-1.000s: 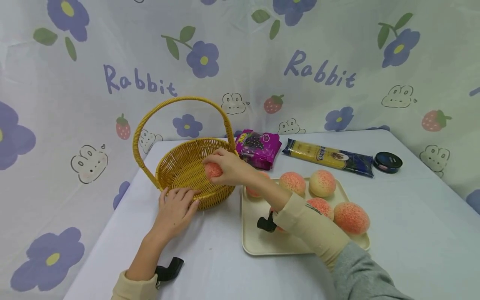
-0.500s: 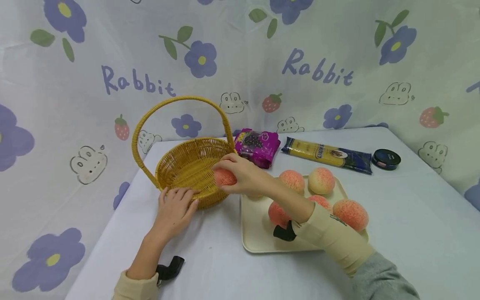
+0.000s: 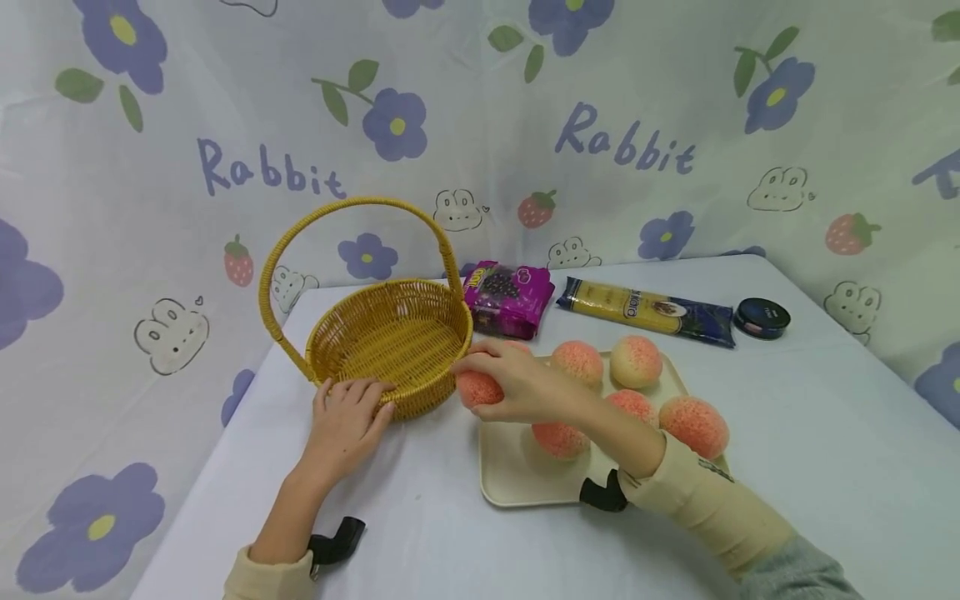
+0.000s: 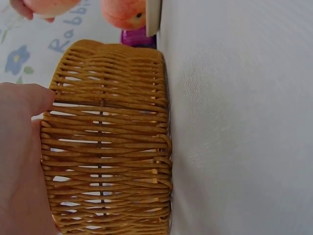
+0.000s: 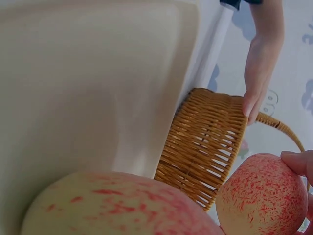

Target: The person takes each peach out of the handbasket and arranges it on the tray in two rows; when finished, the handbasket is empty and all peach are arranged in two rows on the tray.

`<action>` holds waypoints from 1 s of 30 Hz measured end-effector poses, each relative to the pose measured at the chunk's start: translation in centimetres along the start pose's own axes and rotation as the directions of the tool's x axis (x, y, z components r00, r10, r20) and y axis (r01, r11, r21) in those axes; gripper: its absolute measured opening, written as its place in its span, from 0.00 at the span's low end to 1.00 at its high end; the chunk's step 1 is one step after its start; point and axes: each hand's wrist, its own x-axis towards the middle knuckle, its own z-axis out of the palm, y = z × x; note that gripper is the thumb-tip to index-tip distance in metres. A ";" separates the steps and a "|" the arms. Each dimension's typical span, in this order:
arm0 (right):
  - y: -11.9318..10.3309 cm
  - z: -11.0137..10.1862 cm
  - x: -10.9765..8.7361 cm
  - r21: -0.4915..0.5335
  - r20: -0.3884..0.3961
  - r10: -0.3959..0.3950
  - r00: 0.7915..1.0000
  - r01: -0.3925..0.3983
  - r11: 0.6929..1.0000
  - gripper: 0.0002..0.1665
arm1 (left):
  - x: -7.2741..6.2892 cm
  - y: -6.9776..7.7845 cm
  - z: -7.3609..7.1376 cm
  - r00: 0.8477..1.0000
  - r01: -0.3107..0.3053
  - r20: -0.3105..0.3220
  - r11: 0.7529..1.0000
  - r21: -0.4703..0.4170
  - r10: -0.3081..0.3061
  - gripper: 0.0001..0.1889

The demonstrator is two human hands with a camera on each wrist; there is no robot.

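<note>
A peach [image 3: 480,389], red-speckled over pale yellow, is held by my right hand [image 3: 517,383] between thumb and fingers, above the left edge of a cream tray [image 3: 517,483]. Several similar peaches [image 3: 695,427] lie on that tray. My left hand [image 3: 347,429] grips the near rim of a yellow wicker basket [image 3: 408,346] with a tall arched handle. In the left wrist view the thumb lies against the basket's woven wall [image 4: 107,142]. No peach shows inside the basket. The right wrist view shows the held peach [image 5: 264,196] close to the basket's side.
Behind the tray lie a purple packet with a grape picture [image 3: 508,298], a long yellow and blue packet [image 3: 647,312] and a round black case [image 3: 762,317]. A patterned cloth [image 3: 487,108] hangs along the back of the white table [image 3: 420,533].
My right hand has lifted the peach out of the basket and carried it right, to the tray's left edge. The left hand has stayed on the basket rim.
</note>
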 end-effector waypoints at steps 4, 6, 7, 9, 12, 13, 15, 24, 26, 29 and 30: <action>0.2 0.2 -0.7 -0.001 0.006 0.021 1.000 -0.021 1.000 0.27 | 0.0 0.0 0.2 1.000 -0.007 -0.002 1.000 -0.001 0.007 0.17; 0.3 0.4 -0.9 0.011 0.015 0.033 0.999 -0.034 0.999 0.26 | 0.0 0.0 0.3 1.000 -0.007 -0.003 1.000 0.006 0.007 0.17; 0.4 0.4 -1.1 0.015 0.020 0.038 0.999 -0.039 0.999 0.26 | 0.0 0.0 0.3 1.000 -0.006 -0.004 1.000 0.010 0.006 0.17; 0.4 0.6 -1.3 0.031 0.034 0.051 0.998 -0.052 0.998 0.26 | 0.0 0.0 0.3 1.000 -0.005 -0.005 1.000 0.017 0.005 0.17; 0.6 1.1 -1.6 0.037 0.049 0.062 0.997 -0.064 0.997 0.27 | -0.1 0.0 0.2 1.000 -0.003 -0.014 1.000 0.019 0.003 0.17; 0.7 1.3 -1.7 0.037 0.052 0.062 0.997 -0.064 0.997 0.27 | -0.2 0.0 0.2 1.000 -0.003 -0.020 1.000 0.019 0.004 0.17; 0.8 1.7 -1.8 0.036 0.059 0.058 0.997 -0.060 0.998 0.27 | -0.2 0.0 0.2 0.999 -0.004 -0.034 1.000 0.023 0.005 0.17; 0.7 3.0 -2.5 -0.025 0.098 0.066 0.993 -0.064 0.998 0.24 | -0.1 -0.1 0.6 0.998 -0.019 -0.061 0.999 0.030 0.021 0.17; 0.7 3.1 -2.6 -0.037 0.107 0.062 0.992 -0.058 0.998 0.24 | -0.1 -0.1 0.6 0.998 -0.016 -0.061 0.999 0.029 0.018 0.17; 0.6 3.4 -2.7 -0.050 0.130 0.056 0.990 -0.050 0.998 0.24 | -0.3 -0.2 0.6 0.998 -0.012 -0.064 1.000 0.024 0.013 0.16; 0.6 3.5 -2.7 -0.053 0.139 0.055 0.989 -0.049 0.997 0.24 | -0.3 -0.2 0.5 0.998 -0.012 -0.065 1.000 0.021 0.014 0.16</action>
